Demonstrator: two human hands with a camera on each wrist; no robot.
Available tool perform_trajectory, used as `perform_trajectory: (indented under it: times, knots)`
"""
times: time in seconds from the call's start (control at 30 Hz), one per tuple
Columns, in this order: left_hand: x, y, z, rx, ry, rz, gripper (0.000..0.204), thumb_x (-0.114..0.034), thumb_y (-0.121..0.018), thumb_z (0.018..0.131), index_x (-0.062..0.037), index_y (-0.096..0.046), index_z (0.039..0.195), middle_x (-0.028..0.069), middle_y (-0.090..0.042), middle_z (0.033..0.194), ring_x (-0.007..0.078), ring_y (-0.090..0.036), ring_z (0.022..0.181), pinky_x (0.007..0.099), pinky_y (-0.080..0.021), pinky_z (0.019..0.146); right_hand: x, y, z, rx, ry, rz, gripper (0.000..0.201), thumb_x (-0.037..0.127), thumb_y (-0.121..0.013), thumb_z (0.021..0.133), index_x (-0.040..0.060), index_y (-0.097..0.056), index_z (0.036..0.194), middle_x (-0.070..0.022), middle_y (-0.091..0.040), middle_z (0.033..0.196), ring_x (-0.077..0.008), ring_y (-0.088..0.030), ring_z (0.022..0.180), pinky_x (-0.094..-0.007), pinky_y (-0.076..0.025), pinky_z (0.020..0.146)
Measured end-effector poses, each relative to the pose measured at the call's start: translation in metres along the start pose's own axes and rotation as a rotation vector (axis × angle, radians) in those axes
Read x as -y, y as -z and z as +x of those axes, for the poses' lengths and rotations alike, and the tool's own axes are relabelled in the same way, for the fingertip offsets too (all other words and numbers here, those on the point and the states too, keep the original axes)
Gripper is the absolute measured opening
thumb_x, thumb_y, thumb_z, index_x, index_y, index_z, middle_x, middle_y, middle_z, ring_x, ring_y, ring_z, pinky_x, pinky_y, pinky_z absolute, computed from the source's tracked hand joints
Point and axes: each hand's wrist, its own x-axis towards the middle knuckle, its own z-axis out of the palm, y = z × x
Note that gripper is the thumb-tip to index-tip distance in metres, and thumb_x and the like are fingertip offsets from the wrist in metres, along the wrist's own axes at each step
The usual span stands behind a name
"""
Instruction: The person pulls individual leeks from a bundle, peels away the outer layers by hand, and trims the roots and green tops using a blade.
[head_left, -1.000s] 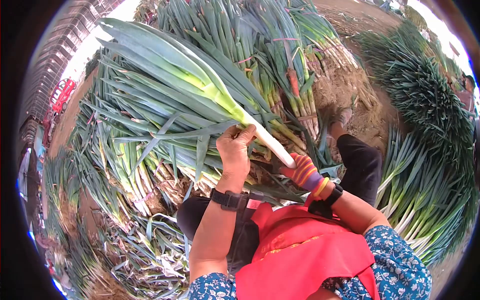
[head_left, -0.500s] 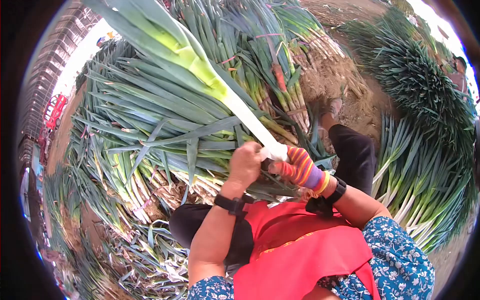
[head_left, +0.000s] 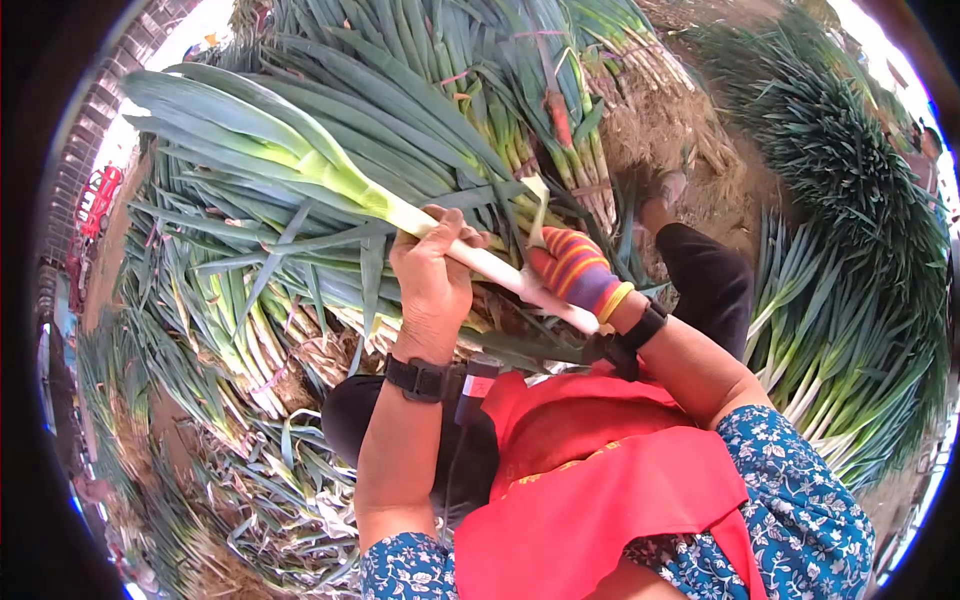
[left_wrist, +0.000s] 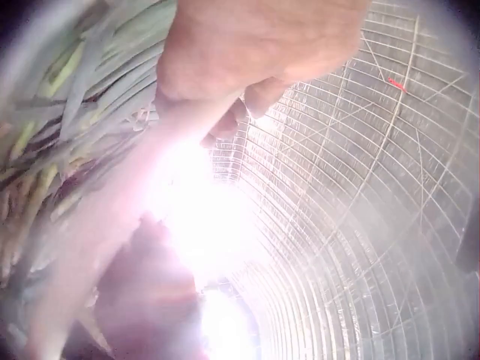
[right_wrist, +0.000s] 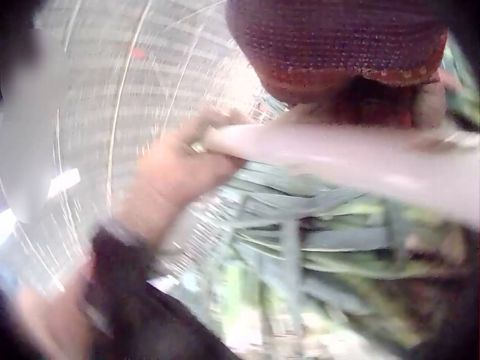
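A large leek (head_left: 365, 190) lies slantwise across the middle of the head view, green leaves to the upper left, white shank to the lower right. My bare left hand (head_left: 432, 275) grips its shank below the leaves. My right hand (head_left: 578, 268), in a striped knitted glove, is by the shank's lower end with fingers curled. A pale strip of leek skin (head_left: 539, 205) stands up from these gloved fingers. In the right wrist view the glove (right_wrist: 337, 45) hangs over the blurred white shank (right_wrist: 352, 154). Glare washes out part of the left wrist view.
Tied leek bundles (head_left: 420, 75) are piled ahead, a red-handled knife (head_left: 558, 115) among them. Loose leeks (head_left: 830, 330) lie at the right near a dark leafy heap (head_left: 830, 140). Leaf scraps (head_left: 300, 490) cover the ground at lower left.
Both hands met at the leek's lower end half a second ago; now the left is farther up the shank. The leek has tilted lower toward the left, and a pale strip shows at the glove.
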Motion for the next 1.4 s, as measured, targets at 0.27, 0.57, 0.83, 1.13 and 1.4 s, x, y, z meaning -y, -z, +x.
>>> perform_trajectory:
  times: [0.27, 0.57, 0.83, 1.13, 1.4]
  knots:
    - [-0.094, 0.041, -0.009, -0.091, -0.402, 0.001, 0.009, -0.002, -0.059, 0.08, -0.0061, -0.052, 0.083, 0.0036, -0.05, 0.067, 0.0156, -0.049, 0.061, 0.0361, -0.045, 0.066, -0.178, 0.013, -0.141, 0.817, -0.732, -0.556, 0.044, 0.032, -0.069, 0.064, 0.0048, -0.064, 0.099, -0.0158, -0.063, 0.099, -0.0271, -0.06, 0.097, -0.0364, -0.047, 0.083]
    - [-0.072, 0.052, 0.003, -0.111, -0.356, -0.111, 0.009, -0.01, -0.057, 0.086, -0.0034, -0.052, 0.083, 0.0034, -0.051, 0.071, 0.0165, -0.05, 0.067, 0.0383, -0.045, 0.079, 0.001, 0.08, -0.016, -0.297, 0.127, -0.116, 0.052, 0.026, -0.07, 0.071, 0.003, -0.051, 0.113, -0.0158, -0.06, 0.097, -0.0333, -0.057, 0.088, -0.0413, -0.045, 0.077]
    - [-0.052, 0.03, -0.008, -0.058, -0.143, 0.033, 0.015, -0.014, -0.061, 0.084, -0.0014, -0.054, 0.089, 0.0129, -0.063, 0.085, 0.026, -0.063, 0.083, 0.0377, -0.053, 0.073, 0.029, 0.052, -0.018, 0.012, 0.169, -0.022, 0.051, 0.016, -0.074, 0.069, 0.0, -0.049, 0.11, -0.0189, -0.059, 0.091, -0.0369, -0.059, 0.075, -0.0367, -0.048, 0.066]
    - [-0.023, 0.008, -0.009, -0.128, 0.004, 0.091, 0.014, -0.009, -0.066, 0.079, 0.0006, -0.057, 0.084, 0.0174, -0.063, 0.084, 0.0269, -0.064, 0.078, 0.0355, -0.054, 0.067, 0.027, 0.061, -0.022, -0.286, 0.407, 0.019, 0.037, 0.012, -0.071, 0.071, 0.0001, -0.055, 0.103, -0.0191, -0.055, 0.095, -0.0353, -0.058, 0.079, -0.0369, -0.048, 0.067]
    - [0.005, -0.01, 0.006, -0.314, 0.017, 0.165, 0.018, -0.002, -0.068, 0.073, -0.0006, -0.055, 0.086, 0.0104, -0.06, 0.08, 0.0228, -0.062, 0.07, 0.0351, -0.053, 0.058, -0.009, 0.064, -0.019, -0.142, 0.2, -0.308, 0.013, 0.02, -0.061, 0.074, 0.0098, -0.056, 0.078, -0.0113, -0.056, 0.071, -0.0325, -0.057, 0.062, -0.04, -0.044, 0.048]
